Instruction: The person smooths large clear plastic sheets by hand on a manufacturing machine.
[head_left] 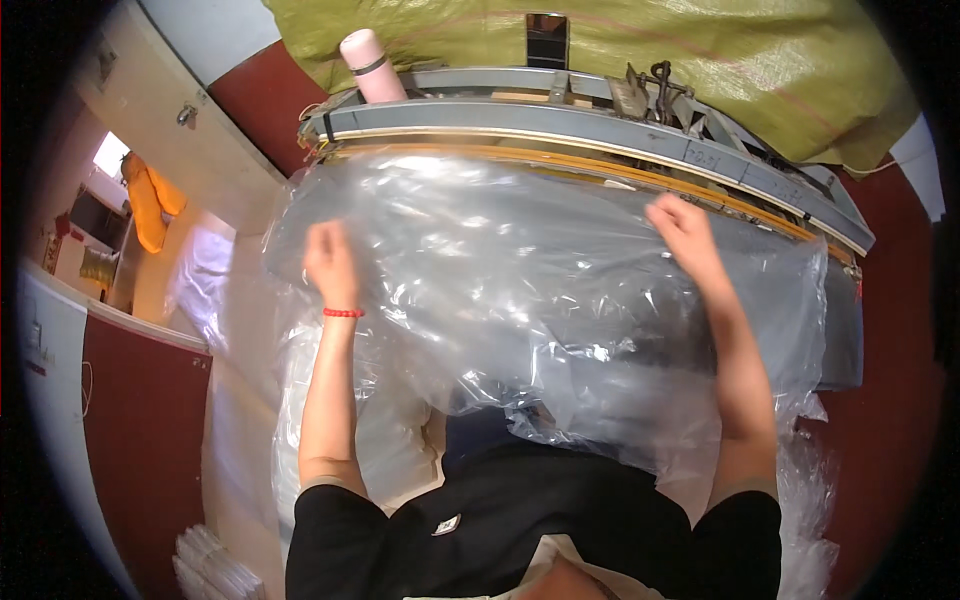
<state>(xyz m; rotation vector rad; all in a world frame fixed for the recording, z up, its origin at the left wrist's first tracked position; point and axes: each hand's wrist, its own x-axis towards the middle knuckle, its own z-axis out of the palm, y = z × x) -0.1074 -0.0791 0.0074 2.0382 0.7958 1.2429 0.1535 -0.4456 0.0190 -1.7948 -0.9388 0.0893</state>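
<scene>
A large sheet of clear, shiny plastic film (520, 270) spreads in front of me over a dark grey surface, wrinkled and hanging down toward my lap. On its left part my left hand (330, 262), with a red bead bracelet at the wrist, is closed with the fingers curled on the film. My right hand (684, 228) is closed too, gripping the film near its far edge on the right. The exact pinch of both hands is partly hidden, and the left fingers are slightly blurred.
Beyond the film runs a long grey metal frame (480, 118) with an orange-yellow strip. A pink bottle (372, 68) and a metal clamp (660, 92) stand on it. Green woven sheeting (700, 50) hangs behind. Bundled clear plastic (215, 565) lies lower left; a door (165, 95) stands at left.
</scene>
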